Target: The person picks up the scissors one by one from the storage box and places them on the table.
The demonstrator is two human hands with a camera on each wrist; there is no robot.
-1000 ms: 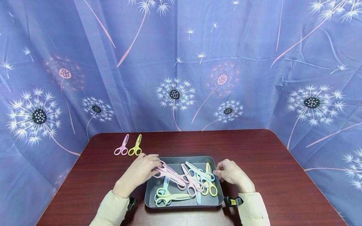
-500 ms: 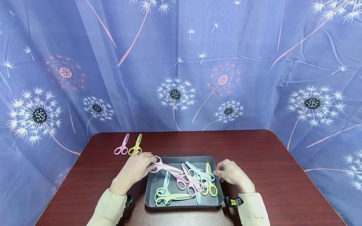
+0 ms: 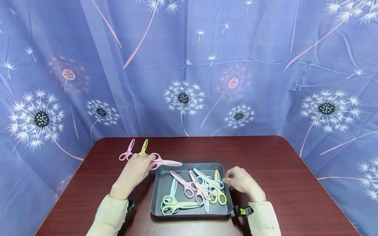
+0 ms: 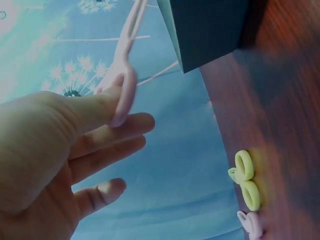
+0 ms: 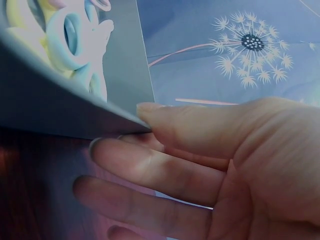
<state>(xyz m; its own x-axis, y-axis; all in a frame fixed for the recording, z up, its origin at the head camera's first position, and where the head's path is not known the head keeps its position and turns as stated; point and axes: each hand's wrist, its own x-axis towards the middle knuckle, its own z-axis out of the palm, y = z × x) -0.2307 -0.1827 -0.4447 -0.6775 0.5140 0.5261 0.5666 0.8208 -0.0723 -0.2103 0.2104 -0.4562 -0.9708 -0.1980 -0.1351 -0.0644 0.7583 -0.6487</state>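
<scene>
My left hand point(image 3: 133, 172) pinches pink scissors point(image 3: 169, 163) by a finger loop, thumb against the forefinger side. The blades point right, above the far left corner of a dark grey tray point(image 3: 159, 183). In the left wrist view the other fingers stand apart from these scissors. At the tray's right wall, my right hand point(image 3: 243, 181) pinches the rim, its thumb point(image 5: 190, 122) on top and the fingers outside the wall. Inside lie several scissors: two pink pairs point(image 3: 193, 177) near the middle, light blue ones point(image 3: 206, 178), a yellow pair point(image 3: 222, 197) and pale green ones point(image 3: 186, 205).
Beyond the left hand, lilac scissors point(image 3: 129, 151) and yellow-green scissors point(image 3: 143, 147) lie side by side at the table's far left, blades pointing away. The hand partly covers their handles. A blue dandelion-print curtain point(image 3: 147, 98) hangs behind the reddish-brown table point(image 3: 295, 183).
My left hand has lifted the pink scissors out of the tray, up and to the left, turning their blades nearly level. The right hand has stayed at the tray's right rim.
</scene>
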